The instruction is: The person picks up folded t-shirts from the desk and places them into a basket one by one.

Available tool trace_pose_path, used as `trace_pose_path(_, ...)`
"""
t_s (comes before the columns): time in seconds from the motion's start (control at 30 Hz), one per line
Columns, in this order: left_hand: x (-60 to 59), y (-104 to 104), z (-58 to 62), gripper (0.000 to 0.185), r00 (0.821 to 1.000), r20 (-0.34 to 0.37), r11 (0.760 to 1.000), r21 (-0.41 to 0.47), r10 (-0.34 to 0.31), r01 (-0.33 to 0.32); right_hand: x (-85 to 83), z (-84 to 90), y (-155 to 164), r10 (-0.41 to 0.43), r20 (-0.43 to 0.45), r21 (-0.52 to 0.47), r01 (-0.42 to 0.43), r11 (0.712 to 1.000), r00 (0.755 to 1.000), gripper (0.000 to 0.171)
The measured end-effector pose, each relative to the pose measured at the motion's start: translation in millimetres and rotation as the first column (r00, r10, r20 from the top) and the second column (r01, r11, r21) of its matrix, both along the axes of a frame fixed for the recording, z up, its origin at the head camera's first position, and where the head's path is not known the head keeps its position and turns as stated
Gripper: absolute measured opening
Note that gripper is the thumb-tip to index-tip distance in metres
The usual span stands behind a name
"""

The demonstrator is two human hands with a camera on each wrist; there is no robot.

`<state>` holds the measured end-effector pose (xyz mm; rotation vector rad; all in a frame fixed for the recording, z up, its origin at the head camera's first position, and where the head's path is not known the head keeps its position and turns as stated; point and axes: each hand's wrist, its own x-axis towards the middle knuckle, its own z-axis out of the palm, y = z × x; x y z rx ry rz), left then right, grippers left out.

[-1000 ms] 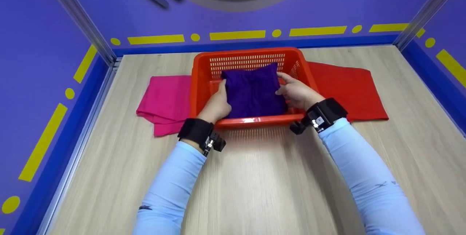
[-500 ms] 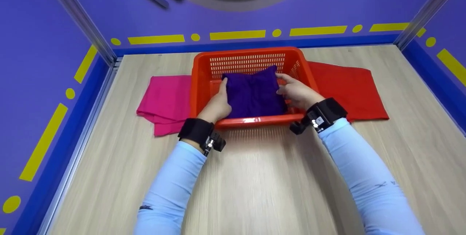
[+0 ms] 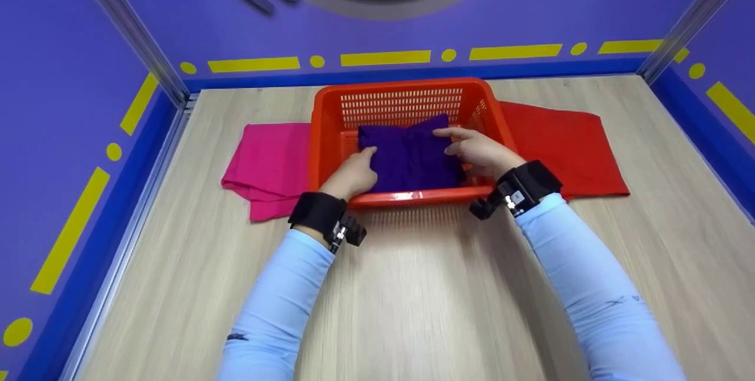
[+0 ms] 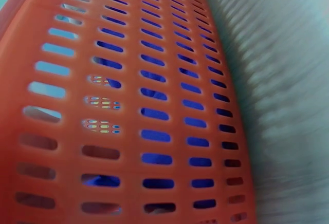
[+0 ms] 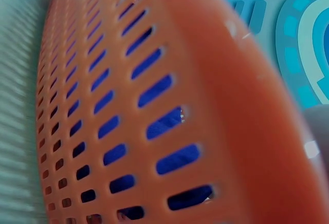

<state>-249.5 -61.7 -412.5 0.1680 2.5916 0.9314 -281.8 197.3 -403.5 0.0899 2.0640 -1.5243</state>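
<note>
A folded purple cloth (image 3: 410, 160) lies inside the red plastic basket (image 3: 407, 196), its far right corner pointing up. My left hand (image 3: 353, 173) reaches over the near rim and touches the cloth's left side; some of its fingers are hidden. On the other side, my right hand (image 3: 481, 151) has its fingers extended over the cloth's right edge, with the lower fingers partly out of sight. Through the slots of the basket wall (image 4: 131, 147) the left wrist view shows the purple-blue cloth. The right wrist view likewise shows the slotted basket wall (image 5: 149, 64) with cloth behind it.
A folded pink cloth (image 3: 271, 160) lies against the basket's left side. To the right is a folded red cloth (image 3: 566, 151), partly hidden by the basket. Everything rests on a wooden table (image 3: 407, 298), with purple-blue panels (image 3: 236, 33) at the back and sides.
The purple cloth has sunk lower in the basket. My hands have loosened from its sides: the left fingertips dropped toward the near rim, and the right fingers moved inward over the cloth.
</note>
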Motion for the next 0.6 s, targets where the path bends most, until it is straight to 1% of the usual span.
trace_pose_path(0.13,-1.1,0.0,-0.1,0.064,1.000,0.028,0.999,-0.033,0.000,0.001,-0.3,0.7,0.9,0.026,0.005,0.067,-0.026,0.997,1.000,0.053)
trace_pose_path(0.27,-1.4,-0.6,-0.6,0.062,0.999,0.031,0.999,-0.054,0.004,-0.003,-0.3,2.3,-0.2,0.011,0.020,0.121,-0.014,0.993,1.000,0.055)
trace_pose_path(0.37,-1.3,-0.6,-0.5,0.059,1.000,0.007,0.998,-0.065,0.009,-0.008,-0.8,2.0,-1.5,-0.012,0.015,0.131,0.010,0.991,1.000,0.058)
trace_pose_path(0.47,-0.9,0.0,0.3,0.055,1.000,-0.016,0.997,-0.081,-0.003,0.002,-2.0,1.2,-2.0,-0.022,0.001,0.123,0.022,0.992,1.000,0.060)
trace_pose_path(0.6,0.2,0.9,1.4,0.053,1.000,-0.012,0.994,-0.108,-0.022,0.020,-4.0,0.1,-1.4,-0.026,-0.020,0.151,0.029,0.988,0.999,0.061)
